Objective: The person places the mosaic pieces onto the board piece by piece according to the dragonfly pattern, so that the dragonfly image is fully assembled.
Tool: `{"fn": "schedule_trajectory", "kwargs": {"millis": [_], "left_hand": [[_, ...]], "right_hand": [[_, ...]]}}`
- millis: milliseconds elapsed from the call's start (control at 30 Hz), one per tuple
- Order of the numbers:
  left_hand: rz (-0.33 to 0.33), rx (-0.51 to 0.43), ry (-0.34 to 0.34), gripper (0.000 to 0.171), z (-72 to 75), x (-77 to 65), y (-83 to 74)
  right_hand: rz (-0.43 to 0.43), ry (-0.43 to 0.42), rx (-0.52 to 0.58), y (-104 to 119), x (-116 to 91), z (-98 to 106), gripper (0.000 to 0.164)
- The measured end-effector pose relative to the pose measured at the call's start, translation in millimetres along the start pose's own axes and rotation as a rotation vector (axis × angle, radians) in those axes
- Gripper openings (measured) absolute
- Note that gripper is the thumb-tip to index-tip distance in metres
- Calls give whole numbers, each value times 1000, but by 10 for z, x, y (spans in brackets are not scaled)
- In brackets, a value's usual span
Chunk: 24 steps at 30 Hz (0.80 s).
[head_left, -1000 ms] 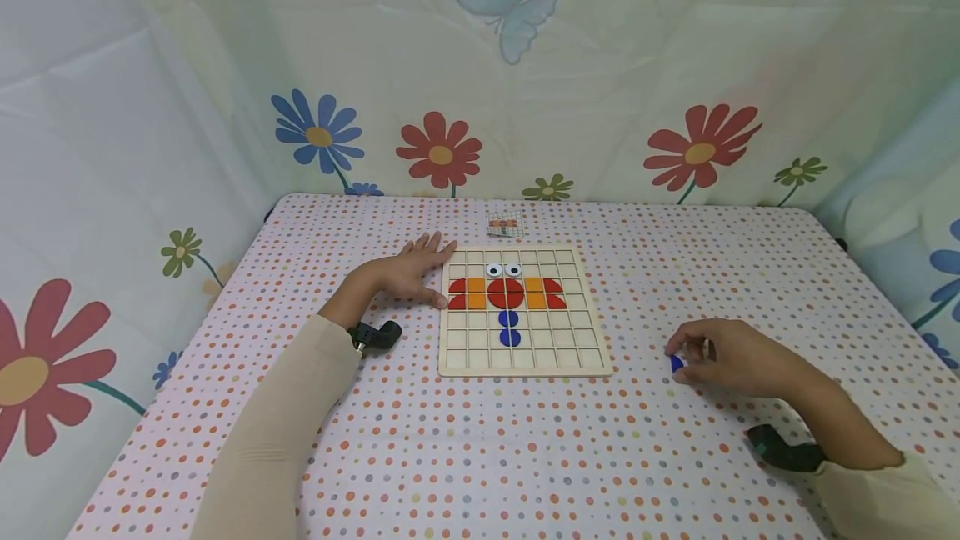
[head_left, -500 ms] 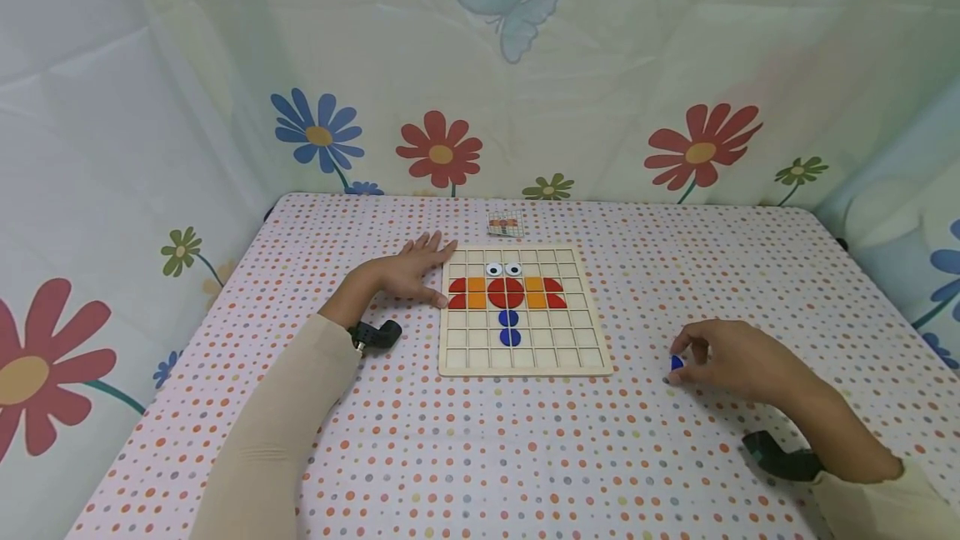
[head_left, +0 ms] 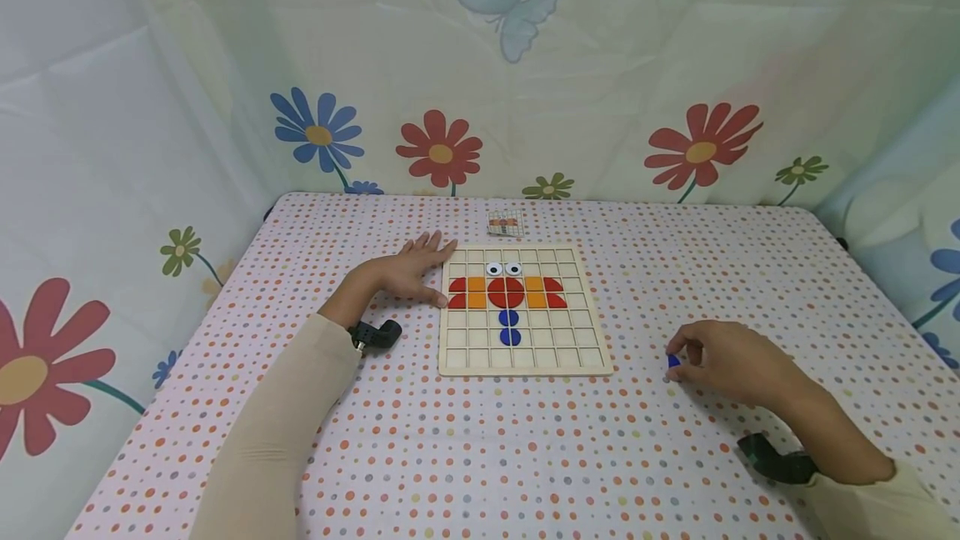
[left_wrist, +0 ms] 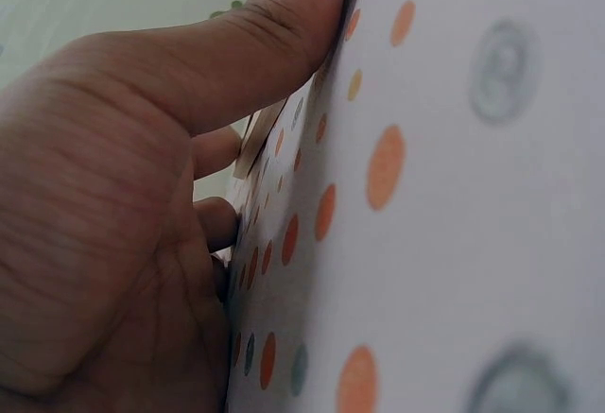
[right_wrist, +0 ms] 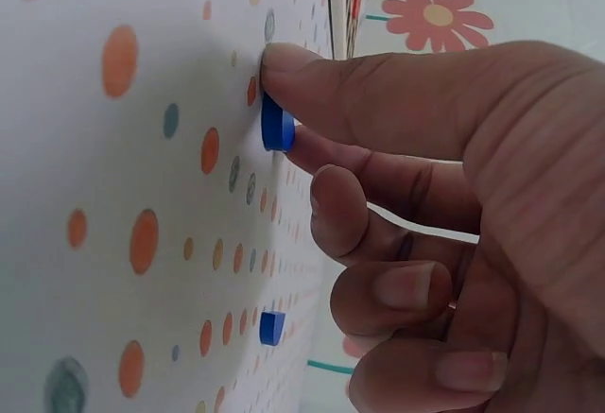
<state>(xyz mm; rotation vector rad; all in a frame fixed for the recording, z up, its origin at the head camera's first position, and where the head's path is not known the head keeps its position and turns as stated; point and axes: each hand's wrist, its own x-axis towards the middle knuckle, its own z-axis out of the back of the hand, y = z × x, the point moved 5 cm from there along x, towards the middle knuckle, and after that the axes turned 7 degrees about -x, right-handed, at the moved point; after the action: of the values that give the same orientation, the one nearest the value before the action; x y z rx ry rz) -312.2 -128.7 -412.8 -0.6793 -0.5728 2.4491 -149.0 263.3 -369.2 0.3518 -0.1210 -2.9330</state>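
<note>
A wooden grid board lies on the table with flat shapes set in it: two eye discs, red rounded pieces, orange squares and blue rounded pieces. My left hand rests at the board's left edge, fingers spread, thumb against that edge. Right of the board, my right hand pinches a small blue piece between thumb and index finger, close over the tabletop. Its other fingers curl loosely. A second blue piece lies beneath them, hidden in the head view.
Behind the board lies a small picture card showing a similar figure on a grid. A dotted cloth covers the table. Flowered curtains hang along the back and both sides.
My right hand has shifted slightly, with the blue piece still pinched in its fingertips. The left hand and the board have stayed in place.
</note>
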Motion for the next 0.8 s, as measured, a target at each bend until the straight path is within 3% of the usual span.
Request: {"fn": "schedule_trajectory", "kwargs": {"millis": [567,800], "left_hand": [[-4,-3,4,107,6,-3,-14],[10,-2,3,108,17,-14,-20]], "right_hand": [[40,-6,-11,60,13,2,28],[98,-42,92,221,10,41,28]]}}
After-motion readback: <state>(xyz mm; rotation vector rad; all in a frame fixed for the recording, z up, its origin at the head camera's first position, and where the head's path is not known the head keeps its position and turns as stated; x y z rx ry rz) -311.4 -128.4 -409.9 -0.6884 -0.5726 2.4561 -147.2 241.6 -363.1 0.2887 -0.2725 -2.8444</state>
